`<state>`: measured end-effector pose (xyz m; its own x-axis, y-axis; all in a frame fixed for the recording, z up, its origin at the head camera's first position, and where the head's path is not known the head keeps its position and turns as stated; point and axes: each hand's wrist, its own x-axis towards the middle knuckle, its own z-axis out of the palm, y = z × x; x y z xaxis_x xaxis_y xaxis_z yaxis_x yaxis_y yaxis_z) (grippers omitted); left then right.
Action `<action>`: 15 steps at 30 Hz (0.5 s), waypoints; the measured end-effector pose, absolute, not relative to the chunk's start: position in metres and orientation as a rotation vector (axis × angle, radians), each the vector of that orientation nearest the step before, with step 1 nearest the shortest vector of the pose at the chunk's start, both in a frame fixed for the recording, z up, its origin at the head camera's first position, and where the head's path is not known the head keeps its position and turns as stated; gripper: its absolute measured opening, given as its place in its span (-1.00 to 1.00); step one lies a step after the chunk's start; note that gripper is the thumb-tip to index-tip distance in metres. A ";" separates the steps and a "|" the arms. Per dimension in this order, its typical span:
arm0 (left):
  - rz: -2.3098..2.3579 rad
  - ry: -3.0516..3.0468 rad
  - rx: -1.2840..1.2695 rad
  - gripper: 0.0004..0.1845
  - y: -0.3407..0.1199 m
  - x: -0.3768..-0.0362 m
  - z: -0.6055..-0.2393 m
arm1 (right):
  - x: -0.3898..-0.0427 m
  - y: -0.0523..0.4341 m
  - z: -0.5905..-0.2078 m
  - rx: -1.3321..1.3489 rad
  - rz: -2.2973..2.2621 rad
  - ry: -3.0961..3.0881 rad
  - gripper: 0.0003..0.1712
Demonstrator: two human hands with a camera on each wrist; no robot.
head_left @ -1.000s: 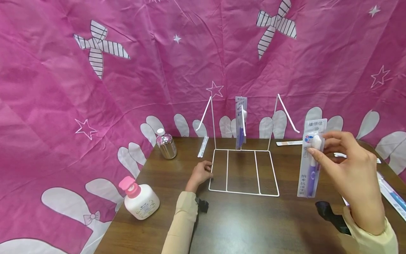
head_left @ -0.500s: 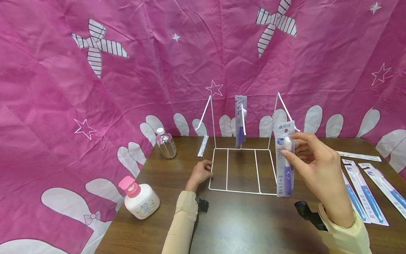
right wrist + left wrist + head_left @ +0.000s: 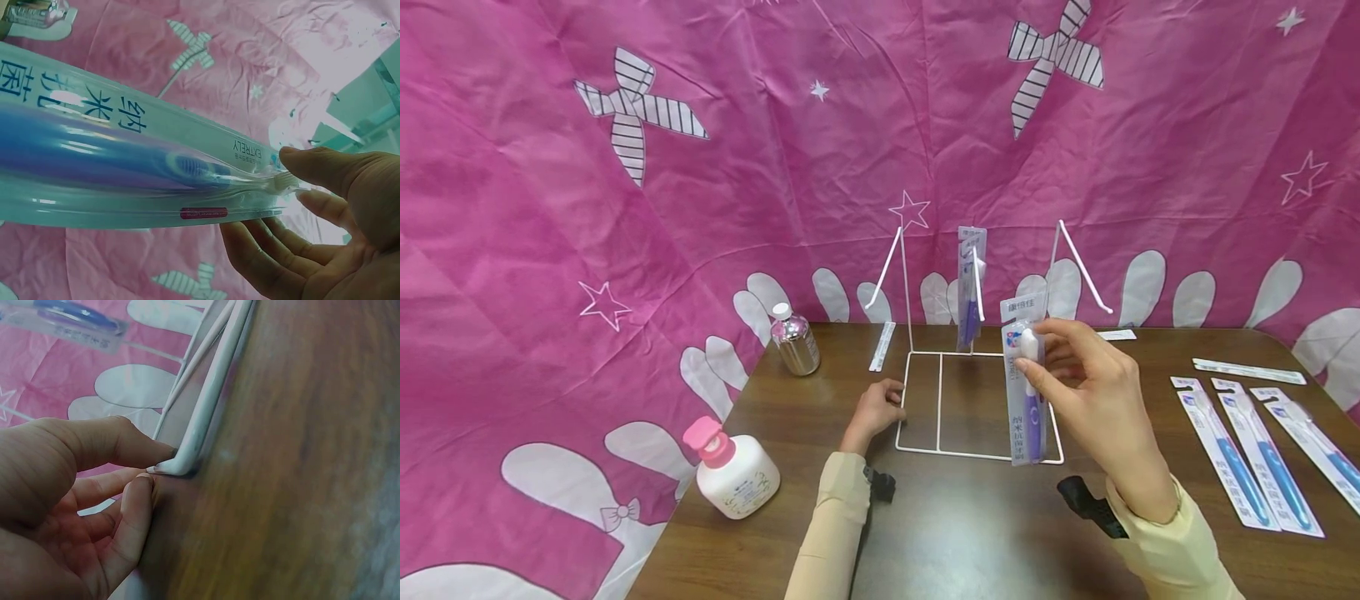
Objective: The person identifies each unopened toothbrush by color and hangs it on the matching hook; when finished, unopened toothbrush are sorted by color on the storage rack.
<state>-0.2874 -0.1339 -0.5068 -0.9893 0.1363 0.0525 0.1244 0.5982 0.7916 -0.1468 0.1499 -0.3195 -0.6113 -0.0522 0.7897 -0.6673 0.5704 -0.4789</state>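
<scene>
My right hand (image 3: 1093, 392) pinches a packaged purple toothbrush (image 3: 1032, 417) near the top, between thumb and fingers. The pack hangs upright in front of the right part of a white wire display rack (image 3: 939, 404), hiding some of its base. In the right wrist view the clear blister of the toothbrush (image 3: 187, 169) stretches left from my fingers. My left hand (image 3: 877, 408) holds the rack's left base bar; in the left wrist view thumb and fingers close on the white wire (image 3: 209, 394) at a bend. Purple toothbrush packs (image 3: 967, 292) hang on the rack's middle hook.
Several blue toothbrush packs (image 3: 1262, 458) lie at the right, with another pack (image 3: 1247, 371) behind them. A pink-topped pump bottle (image 3: 737, 479) and a silver bottle (image 3: 796, 342) stand left. A narrow pack (image 3: 882, 347) lies behind my left hand. Pink cloth (image 3: 737, 208) hangs behind the table.
My right hand has carried the toothbrush pack leftward, from right of the rack to in front of its base, uncovering the packs on the right. My left hand stays on the rack.
</scene>
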 end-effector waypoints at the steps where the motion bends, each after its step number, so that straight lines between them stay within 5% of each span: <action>1: 1.385 2.796 0.229 -0.49 -0.134 -0.287 -0.507 | -0.148 0.148 -0.320 0.585 1.035 -2.043 -0.45; 15: 1.382 2.791 0.237 -0.51 -0.135 -0.287 -0.506 | -0.163 0.126 -0.329 0.657 1.078 -2.039 -0.46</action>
<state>-0.2873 -0.1347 -0.5064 -0.9883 0.1436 0.0504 0.1272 0.5970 0.7921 -0.1628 0.1259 -0.3285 -0.6058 -0.0996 0.7893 -0.7086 0.5187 -0.4784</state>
